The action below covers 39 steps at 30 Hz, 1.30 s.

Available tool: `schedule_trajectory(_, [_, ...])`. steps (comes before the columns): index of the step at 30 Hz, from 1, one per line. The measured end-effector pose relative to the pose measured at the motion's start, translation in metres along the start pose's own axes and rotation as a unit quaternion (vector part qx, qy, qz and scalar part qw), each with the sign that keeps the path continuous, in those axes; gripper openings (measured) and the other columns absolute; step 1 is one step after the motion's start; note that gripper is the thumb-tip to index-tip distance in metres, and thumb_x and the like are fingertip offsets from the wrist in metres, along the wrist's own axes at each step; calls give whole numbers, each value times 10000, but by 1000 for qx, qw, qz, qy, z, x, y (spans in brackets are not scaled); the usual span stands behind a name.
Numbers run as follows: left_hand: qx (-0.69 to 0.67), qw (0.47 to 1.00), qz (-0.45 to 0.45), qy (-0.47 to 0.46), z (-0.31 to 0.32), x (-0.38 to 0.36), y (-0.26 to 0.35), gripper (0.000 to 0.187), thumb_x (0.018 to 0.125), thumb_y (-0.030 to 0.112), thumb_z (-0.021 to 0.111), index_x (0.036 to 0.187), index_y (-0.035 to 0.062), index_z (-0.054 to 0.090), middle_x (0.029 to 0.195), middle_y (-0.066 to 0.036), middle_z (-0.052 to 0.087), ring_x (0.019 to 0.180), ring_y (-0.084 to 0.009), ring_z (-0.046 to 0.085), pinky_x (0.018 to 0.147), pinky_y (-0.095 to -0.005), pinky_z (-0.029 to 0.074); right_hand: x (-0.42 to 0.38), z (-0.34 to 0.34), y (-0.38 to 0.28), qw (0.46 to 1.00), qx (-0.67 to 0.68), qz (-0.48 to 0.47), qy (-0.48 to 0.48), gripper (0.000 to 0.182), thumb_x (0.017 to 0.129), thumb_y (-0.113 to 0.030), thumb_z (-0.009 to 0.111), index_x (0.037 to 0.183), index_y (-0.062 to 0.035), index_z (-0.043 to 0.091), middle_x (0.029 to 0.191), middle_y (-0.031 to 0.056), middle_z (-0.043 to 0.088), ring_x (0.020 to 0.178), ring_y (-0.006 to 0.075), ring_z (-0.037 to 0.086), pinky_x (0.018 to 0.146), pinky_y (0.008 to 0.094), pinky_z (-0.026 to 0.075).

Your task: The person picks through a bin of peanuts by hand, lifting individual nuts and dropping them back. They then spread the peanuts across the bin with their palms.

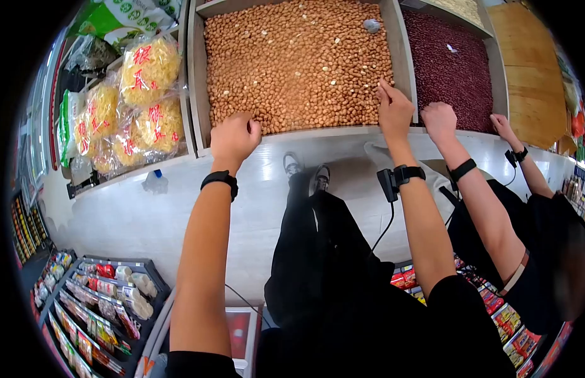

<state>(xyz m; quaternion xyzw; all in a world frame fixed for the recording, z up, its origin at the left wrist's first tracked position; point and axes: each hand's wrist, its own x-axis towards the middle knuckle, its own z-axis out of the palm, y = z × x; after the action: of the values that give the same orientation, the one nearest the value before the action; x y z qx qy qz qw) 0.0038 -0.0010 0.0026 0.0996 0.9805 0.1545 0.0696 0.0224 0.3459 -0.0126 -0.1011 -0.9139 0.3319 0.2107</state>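
A wooden bin of shelled peanuts lies in front of me, its front edge crossing beneath my hands. My left hand is curled into a fist at the bin's front left corner; the inside of the fist is hidden. At the right side of the peanuts, my right hand is closed, thumb and forefinger pressed together over the nuts. Whether either hand holds anything is too hidden to tell. A black band circles my left wrist, and a band with a wired black device is on my right.
Bags of dried white fungus fill the left compartment. A bin of dark red beans stands to the right, where a co-worker's hands rest near its front edge. Packet racks stand low at left; a grey floor runs below.
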Motion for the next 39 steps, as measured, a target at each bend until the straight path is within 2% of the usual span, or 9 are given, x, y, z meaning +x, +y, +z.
schedule_trajectory(4, [-12, 1000, 3, 3, 0, 0, 0, 248, 849, 263, 553, 753, 63, 664, 777, -148, 689, 708, -368, 667, 632, -511, 525, -2, 0, 1, 999, 26, 43, 7, 182, 927, -61, 676, 1086, -12, 751, 901, 140, 763, 784, 210, 741, 717, 304, 560])
schedule_trajectory(6, [3, 1000, -4, -15, -1, 3, 0, 253, 853, 260, 547, 755, 58, 665, 777, -151, 693, 706, -370, 670, 634, -510, 529, 1, 2, 5, 1000, -8, 18, 21, 168, 920, -62, 689, 1063, -6, 755, 894, 135, 767, 781, 192, 743, 716, 292, 561])
schedule_trajectory(8, [-6, 1000, 8, 2, 0, 0, 1, 261, 854, 259, 545, 741, 56, 663, 775, -156, 694, 706, -370, 672, 637, -507, 532, -3, 1, 1, 997, 22, 79, 9, 137, 883, -75, 724, 1000, -12, 757, 940, 163, 750, 829, 298, 725, 742, 356, 556])
schedule_trajectory(17, [-13, 1000, 8, -15, 0, 0, 0, 261, 841, 260, 554, 715, 58, 661, 762, -151, 696, 703, -369, 678, 623, -511, 532, 1, -4, -6, 997, -34, 67, 13, 106, 869, -105, 744, 905, -6, 730, 887, 140, 728, 788, 294, 698, 704, 360, 535])
schedule_trajectory(21, [-20, 1000, 4, -22, 0, 1, -1, 259, 835, 267, 558, 727, 63, 675, 772, -151, 700, 707, -371, 680, 633, -511, 535, 1, 3, -1, 996, -1, 90, 14, 104, 878, -96, 729, 920, -1, 724, 883, 144, 724, 782, 305, 692, 708, 367, 531])
schedule_trajectory(23, [-16, 1000, 2, -23, -1, 0, -1, 261, 833, 271, 558, 732, 62, 678, 774, -151, 700, 707, -373, 680, 636, -512, 536, 2, -1, -5, 998, -25, 47, 29, 87, 887, -77, 708, 929, -2, 719, 883, 144, 715, 797, 310, 685, 719, 374, 525])
schedule_trajectory(28, [-16, 998, -18, -56, -4, 3, 1, 266, 828, 278, 555, 753, 56, 680, 800, -151, 704, 723, -369, 683, 649, -507, 537, 3, -2, -1, 999, -26, 28, 34, 83, 893, -52, 682, 960, -13, 714, 919, 135, 705, 840, 307, 681, 733, 375, 523])
schedule_trajectory(36, [-16, 998, -13, -57, -3, 5, 1, 262, 832, 284, 568, 738, 61, 670, 794, -140, 705, 721, -362, 689, 644, -509, 539, 6, -2, -1, 995, -10, 82, 49, 67, 881, -36, 675, 937, -15, 705, 920, 134, 692, 837, 319, 670, 733, 388, 520])
schedule_trajectory(39, [-22, 999, -4, -41, -2, 5, 0, 259, 838, 271, 566, 734, 57, 668, 785, -139, 704, 710, -361, 688, 644, -511, 540, 3, 0, 1, 997, -11, 67, 41, 84, 865, -19, 671, 944, -16, 702, 927, 135, 690, 855, 329, 669, 745, 395, 518])
